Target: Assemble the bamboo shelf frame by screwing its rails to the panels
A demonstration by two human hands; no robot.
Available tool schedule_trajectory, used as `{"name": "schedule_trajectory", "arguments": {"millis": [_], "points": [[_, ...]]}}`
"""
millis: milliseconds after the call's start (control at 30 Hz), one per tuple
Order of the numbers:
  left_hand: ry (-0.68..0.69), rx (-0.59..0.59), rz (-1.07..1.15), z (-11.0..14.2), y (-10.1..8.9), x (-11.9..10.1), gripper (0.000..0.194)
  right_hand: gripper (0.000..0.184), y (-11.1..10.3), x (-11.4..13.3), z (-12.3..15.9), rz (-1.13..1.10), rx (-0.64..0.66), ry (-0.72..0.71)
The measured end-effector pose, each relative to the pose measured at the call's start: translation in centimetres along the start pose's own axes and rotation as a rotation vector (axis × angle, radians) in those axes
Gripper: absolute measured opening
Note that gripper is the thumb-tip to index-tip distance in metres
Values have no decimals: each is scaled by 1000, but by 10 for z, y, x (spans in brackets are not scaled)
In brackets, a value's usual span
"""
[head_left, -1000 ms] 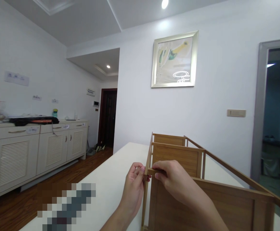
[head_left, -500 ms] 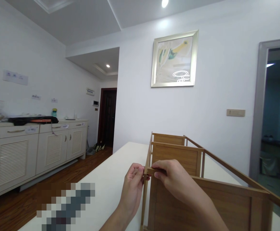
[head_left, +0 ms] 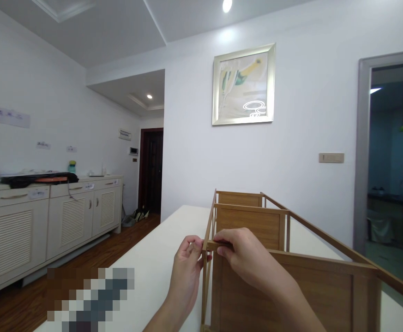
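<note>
A brown wooden shelf frame [head_left: 249,226] lies on the white table, with several framed panels standing crosswise between thin long rails. My left hand [head_left: 185,272] is closed at the left wooden rail [head_left: 207,230], its thumb on the outer side and some fingertips showing past it. Whether a small part sits in those fingers is hidden. With thumb and fingers, my right hand [head_left: 244,253] grips the top edge of the nearest wooden panel [head_left: 291,290] at its left corner, where it meets the rail. Both hands are close together at this joint.
The white table [head_left: 153,272] runs away toward a wall with a framed picture [head_left: 243,85]. A blurred-out dark object [head_left: 100,299] is at its left side. White cabinets [head_left: 66,216] line the left wall, with items on top. At right is a doorway [head_left: 395,161].
The view has shifted slightly, so the frame and both hands appear a little further left. My hands keep the same hold at the joint. The right rail's near end now shows.
</note>
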State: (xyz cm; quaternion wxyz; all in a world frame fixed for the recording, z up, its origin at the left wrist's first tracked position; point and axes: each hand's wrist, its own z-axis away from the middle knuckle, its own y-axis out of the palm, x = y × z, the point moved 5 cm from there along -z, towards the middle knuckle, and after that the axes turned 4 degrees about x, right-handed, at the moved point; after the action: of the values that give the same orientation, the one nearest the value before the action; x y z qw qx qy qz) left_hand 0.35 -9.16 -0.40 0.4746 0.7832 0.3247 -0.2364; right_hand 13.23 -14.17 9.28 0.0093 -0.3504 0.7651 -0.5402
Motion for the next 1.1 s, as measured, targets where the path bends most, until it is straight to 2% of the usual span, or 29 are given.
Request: {"name": "schedule_trajectory", "arguments": {"millis": [133, 267, 367, 500, 667, 900, 1100], "points": [[52, -55, -110, 0, -3, -4, 30, 18, 1, 2, 1, 15, -2, 6], [173, -136, -364, -1, -12, -12, 32, 17, -1, 4, 2, 12, -14, 13], [221, -111, -472, -2, -13, -17, 28, 18, -1, 3, 2, -4, -3, 15], [197, -101, -402, 0, -12, -19, 26, 20, -1, 1, 1, -14, 5, 16], [96, -129, -222, 2, -14, -14, 45, 22, -2, 1, 1, -3, -2, 15], [106, -95, -442, -1, -13, -12, 33, 20, -2, 2, 0, -2, 0, 21], [150, -68, -403, -2, -13, -15, 27, 20, -1, 0, 0, -33, 12, 25]]}}
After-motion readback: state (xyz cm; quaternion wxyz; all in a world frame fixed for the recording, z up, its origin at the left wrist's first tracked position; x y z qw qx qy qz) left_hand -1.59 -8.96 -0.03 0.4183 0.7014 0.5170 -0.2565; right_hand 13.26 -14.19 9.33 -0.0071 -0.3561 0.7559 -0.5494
